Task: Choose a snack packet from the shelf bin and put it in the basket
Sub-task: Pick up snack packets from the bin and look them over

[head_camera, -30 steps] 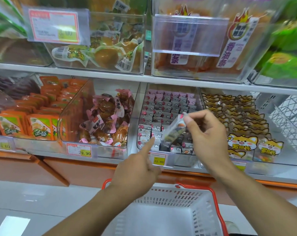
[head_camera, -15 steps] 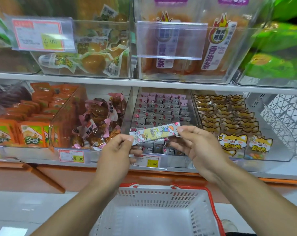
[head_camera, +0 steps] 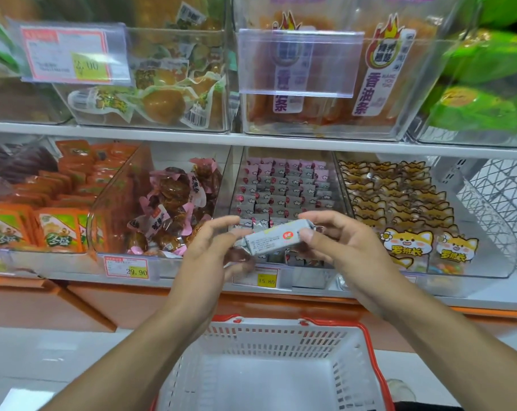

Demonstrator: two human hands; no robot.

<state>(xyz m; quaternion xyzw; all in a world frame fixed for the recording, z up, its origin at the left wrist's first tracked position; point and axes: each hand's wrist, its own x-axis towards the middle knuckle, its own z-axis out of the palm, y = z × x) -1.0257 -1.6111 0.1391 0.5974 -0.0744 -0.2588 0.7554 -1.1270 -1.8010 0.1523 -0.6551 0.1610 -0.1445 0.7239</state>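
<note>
A small grey snack packet (head_camera: pixel 273 240) with a red-and-green logo lies crosswise between my two hands, in front of the clear shelf bin (head_camera: pixel 282 185) of pink and grey packets. My right hand (head_camera: pixel 337 247) pinches its right end with thumb and fingers. My left hand (head_camera: pixel 212 250) pinches its left end, fingers curled. Below, the white basket (head_camera: pixel 281 339) with a red rim holds nothing that I can see.
Neighbouring bins hold brown snacks in pink wrap (head_camera: pixel 174 209), orange packets (head_camera: pixel 52 209) and cat-face packets (head_camera: pixel 399 209). An upper shelf (head_camera: pixel 251 137) carries more clear bins. Price tags (head_camera: pixel 127 266) line the shelf front. A white wire rack (head_camera: pixel 500 209) stands at right.
The packet has been turned over: its colourful face showed before, its grey printed back shows now. Both hands still hold its ends, slightly lower and closer to me.
</note>
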